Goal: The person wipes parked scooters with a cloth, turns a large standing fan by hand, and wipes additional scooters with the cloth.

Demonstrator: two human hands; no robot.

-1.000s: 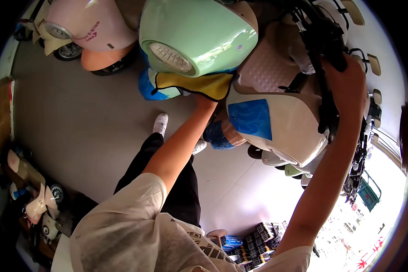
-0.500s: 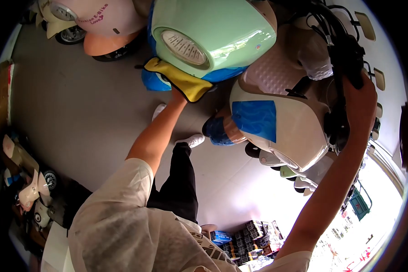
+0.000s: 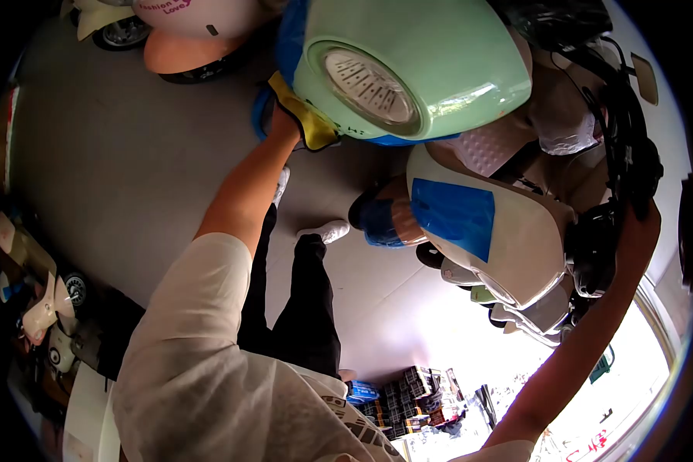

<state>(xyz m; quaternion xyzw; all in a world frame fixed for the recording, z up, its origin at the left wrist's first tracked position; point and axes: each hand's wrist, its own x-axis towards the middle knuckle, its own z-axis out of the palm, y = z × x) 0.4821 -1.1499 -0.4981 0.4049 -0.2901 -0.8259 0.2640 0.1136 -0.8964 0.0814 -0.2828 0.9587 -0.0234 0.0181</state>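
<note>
My left hand (image 3: 286, 128) holds a yellow cloth (image 3: 313, 128) with a dark edge against the lower left side of a light green scooter front (image 3: 454, 69), beside its oval headlight (image 3: 369, 86). The cloth covers most of my fingers. On the far right, my right hand (image 3: 639, 219) is closed round the black handlebar (image 3: 631, 165) of the scooter; its fingertips are hidden behind the black parts. Blue film (image 3: 396, 140) shows along the green front's lower edge.
Right of centre is a cream scooter (image 3: 516, 246) with a blue sheet (image 3: 454, 215) on it, and more scooters behind. A pink and orange scooter (image 3: 185, 52) is at upper left. Stacked boxes (image 3: 408, 396) stand at the bottom; more scooters (image 3: 46, 308) are at lower left.
The view has shifted, and the green front appears larger and further right. My left hand has moved with the cloth leftward along its lower edge. My right hand remains at the handlebar.
</note>
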